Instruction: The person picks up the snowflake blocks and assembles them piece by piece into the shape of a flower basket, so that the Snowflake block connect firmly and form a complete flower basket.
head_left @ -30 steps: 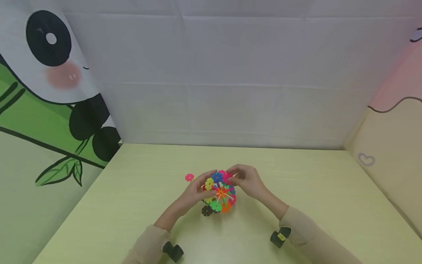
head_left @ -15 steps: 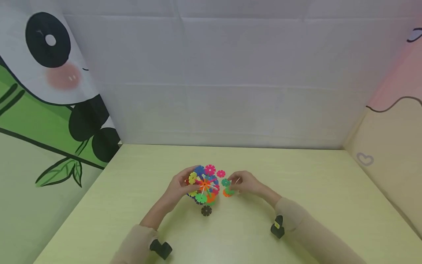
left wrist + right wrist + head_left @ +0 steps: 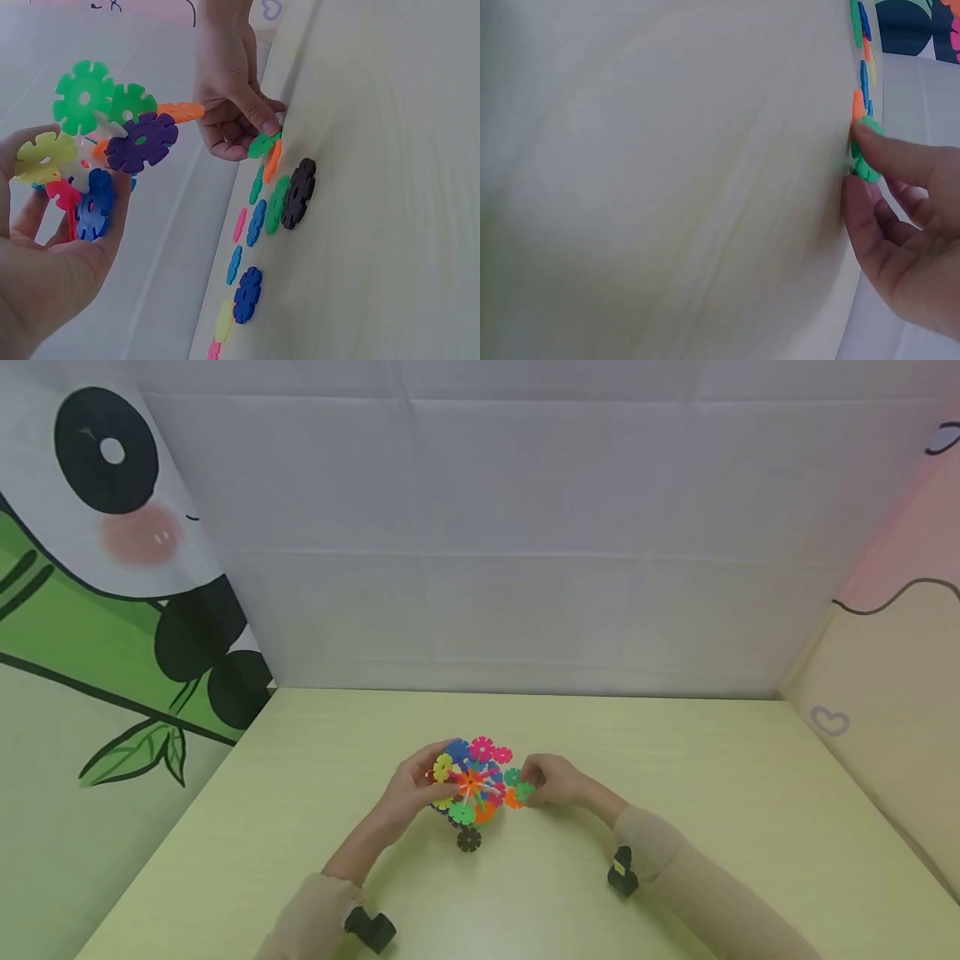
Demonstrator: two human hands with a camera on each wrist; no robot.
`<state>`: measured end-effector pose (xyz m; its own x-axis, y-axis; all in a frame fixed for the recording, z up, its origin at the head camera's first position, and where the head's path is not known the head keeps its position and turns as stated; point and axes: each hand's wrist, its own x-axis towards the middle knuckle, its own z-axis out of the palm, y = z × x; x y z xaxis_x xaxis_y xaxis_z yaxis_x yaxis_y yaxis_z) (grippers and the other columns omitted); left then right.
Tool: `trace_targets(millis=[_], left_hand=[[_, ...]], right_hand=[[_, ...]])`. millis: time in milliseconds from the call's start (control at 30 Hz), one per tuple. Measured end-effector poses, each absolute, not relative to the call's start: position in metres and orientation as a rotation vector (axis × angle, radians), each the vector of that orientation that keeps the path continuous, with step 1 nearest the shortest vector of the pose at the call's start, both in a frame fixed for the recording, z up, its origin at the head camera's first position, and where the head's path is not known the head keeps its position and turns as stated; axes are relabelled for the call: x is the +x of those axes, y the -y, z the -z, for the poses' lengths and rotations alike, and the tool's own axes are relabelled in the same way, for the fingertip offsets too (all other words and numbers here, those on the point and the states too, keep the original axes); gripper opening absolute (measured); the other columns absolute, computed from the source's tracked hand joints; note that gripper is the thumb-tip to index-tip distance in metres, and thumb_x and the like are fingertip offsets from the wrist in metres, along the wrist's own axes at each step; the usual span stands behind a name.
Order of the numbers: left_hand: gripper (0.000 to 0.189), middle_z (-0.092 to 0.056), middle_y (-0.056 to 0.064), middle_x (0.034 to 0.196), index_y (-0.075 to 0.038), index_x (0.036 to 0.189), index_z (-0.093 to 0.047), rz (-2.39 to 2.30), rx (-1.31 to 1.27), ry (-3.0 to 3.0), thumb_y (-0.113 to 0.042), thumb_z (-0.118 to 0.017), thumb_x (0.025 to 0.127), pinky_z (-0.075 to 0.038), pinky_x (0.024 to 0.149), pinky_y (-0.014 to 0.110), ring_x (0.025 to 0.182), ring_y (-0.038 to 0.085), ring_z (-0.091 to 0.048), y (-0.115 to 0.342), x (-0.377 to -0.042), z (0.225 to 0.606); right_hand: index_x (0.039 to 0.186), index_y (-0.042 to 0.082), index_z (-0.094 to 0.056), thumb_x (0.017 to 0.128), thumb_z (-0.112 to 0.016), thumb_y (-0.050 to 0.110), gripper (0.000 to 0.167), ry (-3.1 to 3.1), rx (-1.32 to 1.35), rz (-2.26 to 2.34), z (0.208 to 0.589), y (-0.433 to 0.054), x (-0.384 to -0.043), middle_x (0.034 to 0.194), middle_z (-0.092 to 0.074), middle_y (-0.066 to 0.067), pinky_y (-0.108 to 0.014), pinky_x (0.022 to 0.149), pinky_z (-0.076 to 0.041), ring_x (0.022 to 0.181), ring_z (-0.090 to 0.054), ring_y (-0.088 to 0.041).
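Observation:
My left hand (image 3: pixel 408 793) grips a many-coloured cluster of joined notched plastic discs (image 3: pixel 471 782), held above the table. In the left wrist view a purple disc (image 3: pixel 142 141) and a green disc (image 3: pixel 82 97) stick out of it, with the fingers around its lower side. To its right my right hand (image 3: pixel 555 779) is down at the tabletop. Thumb and fingertips pinch a loose green disc (image 3: pixel 870 159), which stands tilted. Beside that disc lie an orange disc (image 3: pixel 513 798) and another green disc (image 3: pixel 512 776). The cluster's far side is hidden.
Several loose discs lie on the pale table (image 3: pixel 712 793), among them a black disc (image 3: pixel 468 839), a dark blue disc (image 3: pixel 247 295) and a pink disc (image 3: pixel 503 755). A white sheet wall (image 3: pixel 525 610) rises behind, with printed panels at both sides.
My right hand has left the cluster and moved down to the loose discs, where it now pinches a green one. The left hand has carried the cluster to the left.

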<state>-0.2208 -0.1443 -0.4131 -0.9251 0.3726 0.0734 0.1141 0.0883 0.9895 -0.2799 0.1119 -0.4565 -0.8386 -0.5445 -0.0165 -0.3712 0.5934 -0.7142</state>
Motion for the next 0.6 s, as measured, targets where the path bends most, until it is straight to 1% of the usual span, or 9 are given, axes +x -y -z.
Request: trace_targets(millis=[100, 167, 267, 300, 367, 467, 500, 600], left_hand=[[0.056, -0.047, 0.015, 0.127, -0.011, 0.135, -0.039, -1.968, 0.500, -2.120, -0.007, -0.062, 0.084, -0.051, 0.082, 0.032, 0.101, 0.021, -0.056, 0.140, -0.219, 0.413], [0.055, -0.046, 0.016, 0.128, -0.011, 0.135, -0.039, -1.987, 0.509, -2.091, -0.006, -0.061, 0.084, -0.051, 0.082, 0.034, 0.102, 0.023, -0.056, 0.137, -0.219, 0.414], [0.054, -0.046, 0.016, 0.128, -0.012, 0.134, -0.040, -2.006, 0.502, -2.075, -0.006, -0.061, 0.084, -0.051, 0.081, 0.034, 0.104, 0.024, -0.056, 0.132, -0.220, 0.414], [0.054, -0.046, 0.015, 0.128, -0.012, 0.134, -0.041, -2.010, 0.497, -2.074, -0.005, -0.061, 0.084, -0.051, 0.081, 0.034, 0.104, 0.024, -0.056, 0.130, -0.221, 0.415], [0.053, -0.047, 0.015, 0.128, -0.012, 0.133, -0.042, -2.016, 0.488, -2.078, -0.005, -0.061, 0.084, -0.051, 0.082, 0.033, 0.105, 0.024, -0.055, 0.127, -0.222, 0.415], [0.052, -0.046, 0.018, 0.128, -0.012, 0.132, -0.043, -2.027, 0.478, -2.077, -0.005, -0.061, 0.084, -0.051, 0.082, 0.034, 0.104, 0.023, -0.056, 0.122, -0.223, 0.414], [0.052, -0.046, 0.019, 0.128, -0.012, 0.132, -0.043, -2.029, 0.478, -2.075, -0.005, -0.061, 0.084, -0.051, 0.082, 0.034, 0.104, 0.023, -0.056, 0.121, -0.223, 0.413], [0.052, -0.045, 0.020, 0.129, -0.012, 0.132, -0.042, -2.033, 0.487, -2.065, -0.005, -0.061, 0.084, -0.051, 0.082, 0.034, 0.103, 0.024, -0.057, 0.118, -0.223, 0.411]], right_hand=[[0.089, 0.002, -0.058, 0.075, -0.068, -0.002, 0.018, -2.612, -0.712, 1.129, 0.449, -0.114, -0.274, 0.080, -0.055, -0.004, -0.026, 0.065, -0.047, 0.073, -0.049, -0.016], [0.090, -0.001, -0.058, 0.077, -0.065, -0.003, 0.015, -2.594, -0.685, 1.232, 0.442, -0.117, -0.268, 0.079, -0.055, -0.008, -0.027, 0.064, -0.051, 0.071, -0.055, -0.021], [0.094, -0.005, -0.058, 0.080, -0.061, -0.004, 0.014, -2.534, -0.614, 1.473, 0.428, -0.120, -0.257, 0.081, -0.057, -0.011, -0.035, 0.063, -0.055, 0.071, -0.061, -0.031], [0.094, -0.005, -0.058, 0.081, -0.060, -0.003, 0.014, -2.508, -0.584, 1.565, 0.422, -0.121, -0.253, 0.081, -0.057, -0.012, -0.037, 0.063, -0.055, 0.071, -0.063, -0.032], [0.095, -0.005, -0.058, 0.082, -0.061, -0.002, 0.015, -2.481, -0.534, 1.716, 0.410, -0.121, -0.245, 0.082, -0.059, -0.013, -0.038, 0.065, -0.055, 0.072, -0.064, -0.030], [0.097, -0.005, -0.059, 0.082, -0.061, 0.000, 0.017, -2.443, -0.491, 1.857, 0.393, -0.120, -0.235, 0.083, -0.060, -0.012, -0.035, 0.067, -0.055, 0.071, -0.064, -0.021], [0.097, -0.005, -0.059, 0.082, -0.062, 0.000, 0.017, -2.438, -0.487, 1.883, 0.390, -0.119, -0.232, 0.083, -0.060, -0.012, -0.034, 0.067, -0.055, 0.070, -0.064, -0.020], [0.098, -0.005, -0.059, 0.081, -0.063, 0.000, 0.018, -2.435, -0.478, 1.918, 0.384, -0.116, -0.228, 0.083, -0.060, -0.012, -0.033, 0.066, -0.055, 0.072, -0.064, -0.025]])
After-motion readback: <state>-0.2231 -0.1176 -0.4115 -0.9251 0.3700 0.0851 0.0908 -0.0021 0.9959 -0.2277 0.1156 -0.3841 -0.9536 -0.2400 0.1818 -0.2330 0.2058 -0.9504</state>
